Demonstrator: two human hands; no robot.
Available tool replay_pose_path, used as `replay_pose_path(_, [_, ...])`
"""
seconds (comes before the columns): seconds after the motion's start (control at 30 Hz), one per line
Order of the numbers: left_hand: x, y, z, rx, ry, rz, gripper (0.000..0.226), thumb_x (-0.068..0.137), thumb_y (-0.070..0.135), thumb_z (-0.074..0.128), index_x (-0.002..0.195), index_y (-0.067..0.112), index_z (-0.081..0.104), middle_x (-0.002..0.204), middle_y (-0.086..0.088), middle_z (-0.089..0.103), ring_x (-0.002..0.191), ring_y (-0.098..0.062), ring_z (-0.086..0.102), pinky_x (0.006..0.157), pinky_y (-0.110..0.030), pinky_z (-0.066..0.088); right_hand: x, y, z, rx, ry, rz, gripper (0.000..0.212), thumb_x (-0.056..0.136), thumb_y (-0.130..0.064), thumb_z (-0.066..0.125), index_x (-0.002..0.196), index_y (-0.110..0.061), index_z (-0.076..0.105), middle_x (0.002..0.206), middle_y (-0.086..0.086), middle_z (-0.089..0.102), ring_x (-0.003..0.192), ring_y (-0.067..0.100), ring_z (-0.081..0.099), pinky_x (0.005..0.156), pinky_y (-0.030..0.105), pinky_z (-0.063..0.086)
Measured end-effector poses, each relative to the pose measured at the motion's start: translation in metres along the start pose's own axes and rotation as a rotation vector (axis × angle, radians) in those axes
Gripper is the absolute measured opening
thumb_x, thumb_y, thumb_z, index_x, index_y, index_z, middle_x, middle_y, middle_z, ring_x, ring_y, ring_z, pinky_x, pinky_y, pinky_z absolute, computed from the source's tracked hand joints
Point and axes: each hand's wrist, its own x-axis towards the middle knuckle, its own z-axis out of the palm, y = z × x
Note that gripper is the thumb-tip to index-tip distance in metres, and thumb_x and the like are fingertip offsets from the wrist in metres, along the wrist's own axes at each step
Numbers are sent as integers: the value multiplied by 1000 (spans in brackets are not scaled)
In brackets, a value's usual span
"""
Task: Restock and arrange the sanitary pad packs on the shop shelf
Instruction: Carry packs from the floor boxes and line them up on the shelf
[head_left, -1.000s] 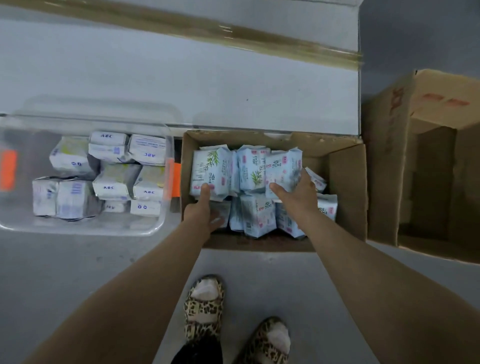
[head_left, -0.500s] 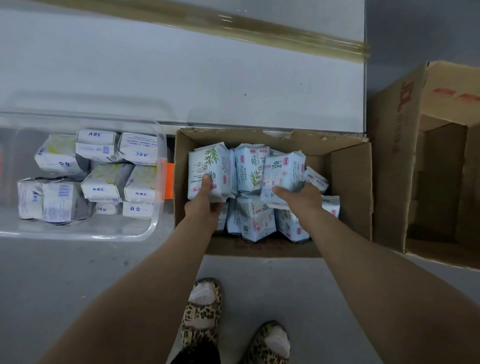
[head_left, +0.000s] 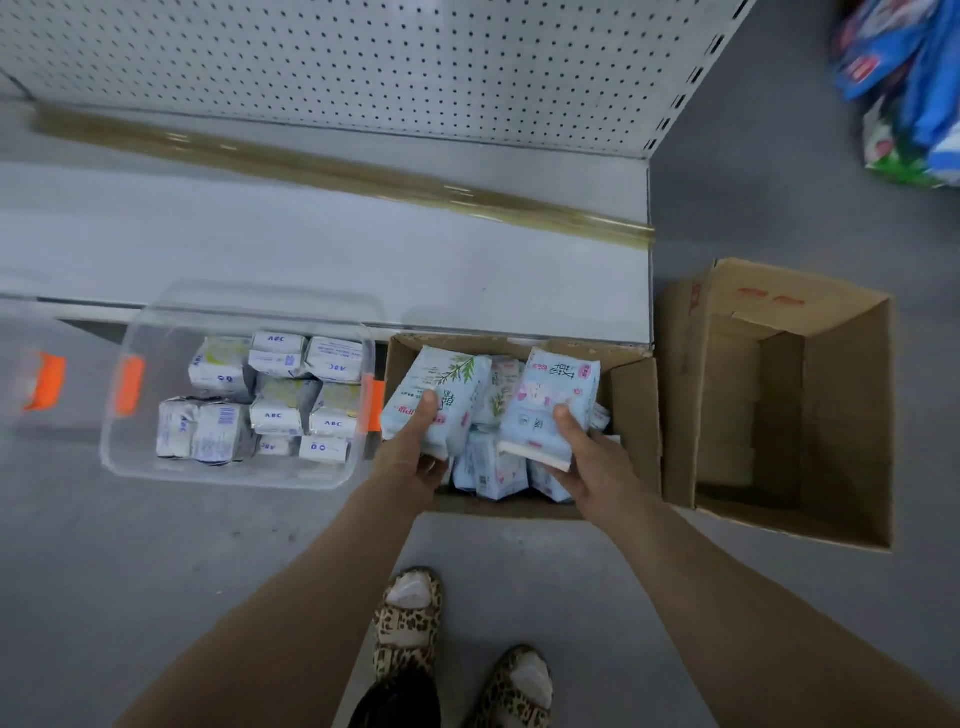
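Just right of the frame's centre, the left hand (head_left: 410, 454) grips a pale blue pad pack printed with a green leaf sprig (head_left: 444, 392). Its thumb lies flat across the pack's front face and its fingers curl under the lower edge. Beside it, the right hand (head_left: 595, 465) grips a second pale blue pack with pink print (head_left: 553, 397) in the same way, with the thumb on the front and the fingers wrapped beneath. A white layer shows along that pack's bottom edge. Both packs tilt up towards the camera, side by side and slightly apart, over an open cardboard box (head_left: 631, 410) on the floor. More of the same blue packs (head_left: 491, 470) lie loose in the box, under and between the hands. The box stands against the front edge of the low grey shelf (head_left: 363, 260), whose bare board runs across the middle of the frame below a white pegboard back (head_left: 363, 62). At centre left, touching the box's side, is a clear plastic bin (head_left: 234, 475) with orange clips, holding white packs marked ABC (head_left: 275, 400). At centre right stands a second cardboard box (head_left: 841, 415), open with nothing visible inside. Leopard-print slippers (head_left: 410, 629) show at bottom centre, and blue bagged goods (head_left: 909, 78) fill the upper right corner.
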Motion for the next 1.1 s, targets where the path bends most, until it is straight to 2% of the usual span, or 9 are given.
replay_pose_path(0.03, [-19, 10, 4, 19, -14, 1, 18, 71, 39, 87, 88, 36, 80, 104, -1, 77, 104, -21, 70, 81, -35, 54, -18, -9, 2, 23, -11, -21, 41, 88, -34, 76, 123, -16, 67, 117, 5, 74, 108, 23, 71, 71, 29, 61])
replay_pose_path(0.13, [-73, 39, 15, 103, -126, 11, 82, 56, 46, 94, 129, 21, 66, 118, -6, 73, 107, -27, 67, 68, -30, 57, -71, -38, 8, 71, -67, -83, 54, 78, -39, 79, 126, -17, 67, 120, 7, 73, 109, 22, 71, 74, 29, 61])
replay_pose_path(0.27, [-166, 77, 34, 134, -221, 45, 69, 70, 36, 84, 132, 16, 65, 125, -8, 70, 114, -22, 67, 70, -31, 61, -157, -85, 11, 98, -104, -170, 39, 86, -32, 76, 119, -14, 68, 111, 6, 76, 98, 21, 74, 68, 28, 62])
replay_pose_path(0.4, [-275, 106, 56, 195, -361, 161, 21, 95, 27, 64, 108, 12, 69, 93, -6, 78, 74, -13, 75, 59, -23, 60, -248, -124, 10, 128, -176, -259, 55, 77, -35, 78, 124, -11, 66, 115, 10, 75, 109, 25, 71, 84, 38, 60])
replay_pose_path(0.5, [-355, 127, 72, 239, -452, 276, 25, 98, 30, 59, 115, 13, 66, 91, -3, 78, 72, -11, 74, 65, -22, 61, -319, -155, 10, 147, -228, -354, 37, 86, -32, 74, 117, -13, 67, 109, 7, 77, 99, 19, 74, 91, 40, 57])
replay_pose_path(0.63, [-456, 159, 91, 280, -400, 424, 16, 91, 36, 68, 94, 21, 64, 69, 5, 71, 43, -1, 54, 37, -12, 38, -407, -200, 14, 133, -295, -500, 56, 77, -40, 75, 125, -12, 64, 111, 4, 77, 100, 16, 73, 85, 35, 56])
replay_pose_path(0.73, [-529, 181, 105, 306, -418, 561, 16, 90, 35, 70, 87, 22, 63, 68, 6, 67, 36, 1, 38, 35, -11, 28, -465, -233, 23, 131, -328, -599, 53, 81, -40, 74, 125, -12, 65, 108, 5, 77, 96, 16, 74, 79, 34, 57])
replay_pose_path(0.93, [-630, 218, 104, 286, -464, 784, 12, 92, 23, 68, 85, 19, 59, 49, 8, 59, 30, 1, 37, 32, -11, 31, -557, -290, 48, 144, -476, -733, 39, 94, -34, 67, 125, -9, 64, 107, 7, 77, 91, 18, 75, 70, 32, 58])
replay_pose_path(1.1, [-669, 249, 93, 204, -454, 876, 9, 90, 23, 70, 96, 17, 66, 57, 3, 66, 38, 0, 53, 35, -13, 44, -608, -317, 74, 133, -578, -778, 45, 87, -33, 71, 123, -7, 63, 105, 10, 77, 85, 19, 76, 62, 31, 59])
